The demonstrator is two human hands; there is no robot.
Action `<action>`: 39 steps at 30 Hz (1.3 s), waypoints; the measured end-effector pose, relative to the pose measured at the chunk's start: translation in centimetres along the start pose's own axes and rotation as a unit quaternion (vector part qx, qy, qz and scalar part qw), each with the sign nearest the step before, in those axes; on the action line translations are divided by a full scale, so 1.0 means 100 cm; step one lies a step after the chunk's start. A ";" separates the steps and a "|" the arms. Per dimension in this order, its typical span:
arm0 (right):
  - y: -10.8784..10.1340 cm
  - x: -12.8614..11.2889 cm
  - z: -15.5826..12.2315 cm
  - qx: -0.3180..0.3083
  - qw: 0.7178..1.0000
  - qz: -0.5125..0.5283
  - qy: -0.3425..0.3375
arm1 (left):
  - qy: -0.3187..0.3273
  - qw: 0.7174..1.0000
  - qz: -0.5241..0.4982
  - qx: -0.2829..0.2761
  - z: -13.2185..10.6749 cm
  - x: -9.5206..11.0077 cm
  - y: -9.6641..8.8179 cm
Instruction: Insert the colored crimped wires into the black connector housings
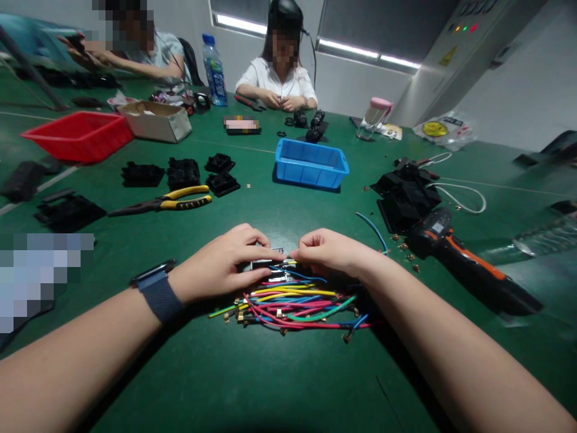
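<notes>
My left hand (225,261), with a dark watch on its wrist, is closed round a small black and metal part (269,264) on the green table. My right hand (327,252) pinches the end of a thin wire right beside that part, fingertips nearly touching those of the left. Just in front of both hands lies a loose pile of short coloured wires (293,307) with brass terminals: red, yellow, blue, green. One blue wire (373,228) lies apart behind my right wrist.
An orange-black power screwdriver (469,264) lies at the right, black plastic parts (403,195) behind it. A blue bin (311,163), yellow-handled pliers (174,201), more black parts (183,173), a red tray (79,135) and a cardboard box (157,120) stand further back. Two people sit at the far side.
</notes>
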State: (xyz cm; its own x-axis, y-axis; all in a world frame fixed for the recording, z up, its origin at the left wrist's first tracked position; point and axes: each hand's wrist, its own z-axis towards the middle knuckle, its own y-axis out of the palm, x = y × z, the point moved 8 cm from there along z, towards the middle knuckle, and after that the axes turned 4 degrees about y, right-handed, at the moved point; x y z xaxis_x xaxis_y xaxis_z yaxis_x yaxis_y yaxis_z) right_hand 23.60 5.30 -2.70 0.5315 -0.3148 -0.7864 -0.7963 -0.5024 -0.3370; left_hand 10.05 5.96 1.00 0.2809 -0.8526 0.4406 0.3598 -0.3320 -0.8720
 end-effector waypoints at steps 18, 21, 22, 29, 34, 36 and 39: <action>-0.001 0.000 -0.006 -0.037 0.997 -0.044 -0.052 | -0.007 0.999 -0.021 -0.029 0.001 -0.005 0.004; -0.003 -0.008 -0.010 -0.010 0.990 -0.098 -0.103 | -0.005 0.999 -0.014 -0.030 0.001 -0.007 0.005; -0.004 -0.009 -0.011 -0.005 0.987 -0.109 -0.114 | -0.006 0.999 -0.013 -0.030 0.000 -0.008 0.006; -0.008 -0.009 -0.018 -0.027 0.971 -0.202 -0.122 | -0.010 0.999 -0.019 -0.027 -0.001 -0.010 0.008; -0.013 -0.019 -0.022 0.009 0.950 -0.263 -0.167 | -0.013 0.999 -0.026 -0.026 -0.001 -0.010 0.007; -0.012 -0.023 -0.024 0.025 0.942 -0.287 -0.174 | -0.013 0.999 -0.027 -0.025 -0.001 -0.010 0.007; -0.013 -0.025 -0.026 0.033 0.936 -0.310 -0.162 | -0.009 0.999 -0.026 -0.024 -0.001 -0.011 0.007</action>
State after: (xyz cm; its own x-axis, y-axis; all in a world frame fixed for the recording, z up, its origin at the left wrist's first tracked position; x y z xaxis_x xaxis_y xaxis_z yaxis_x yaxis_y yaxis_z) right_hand 24.06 4.60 1.01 0.7905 0.2861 -0.5415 -0.3863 -0.4532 -0.8034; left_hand 9.85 6.61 -0.09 0.2792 -0.8259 0.4898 0.3324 -0.3954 -0.8563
